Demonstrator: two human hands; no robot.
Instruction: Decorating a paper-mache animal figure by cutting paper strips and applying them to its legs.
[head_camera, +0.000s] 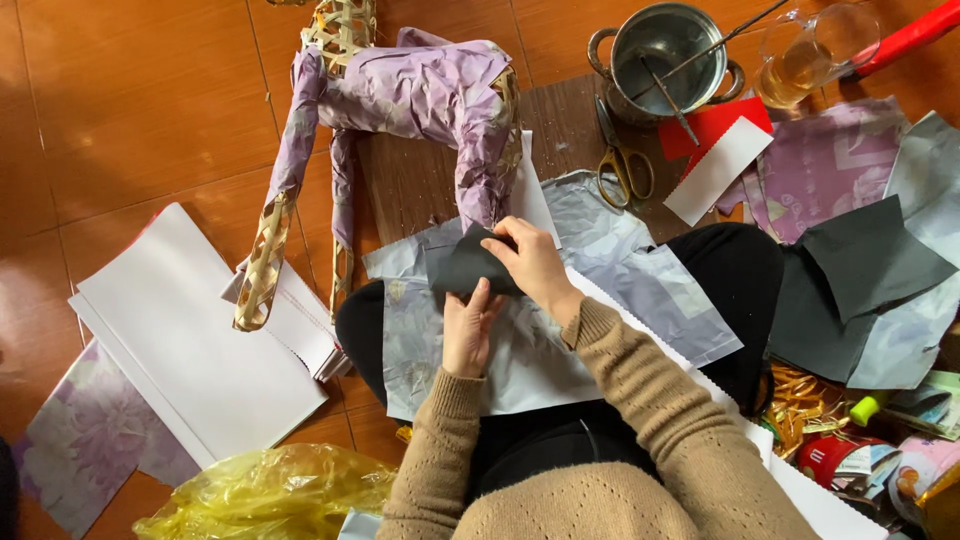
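At the far left, white paper sheets (190, 340) lie on the tiled floor, partly over a purple patterned sheet (85, 440). A yellow plastic bag (265, 492) lies near the viewer, just left of the sleeve.

Left of centre, a woven bamboo frame (400, 100) wrapped in crumpled lilac paper stands on a dark wooden board (415, 180).

At centre, a pale patterned paper sheet (620, 300) lies across the person's lap. The left hand (468, 330) is closed on the near edge of a small black paper piece (468, 265), thumb on top. The right hand (535, 262) pinches the far right edge of the same piece, fingers curled over it. The black piece is held just above the lap sheet, in front of the frame.

Right of centre, scissors (622, 165) lie on the board, just beside a steel pot (668, 55) with sticks in it. A red-and-white card (715, 150) lies near the pot. A glass jug (810, 50) stands to the far right. Larger black paper sheets (860, 275) lie on the right, over grey and purple sheets.
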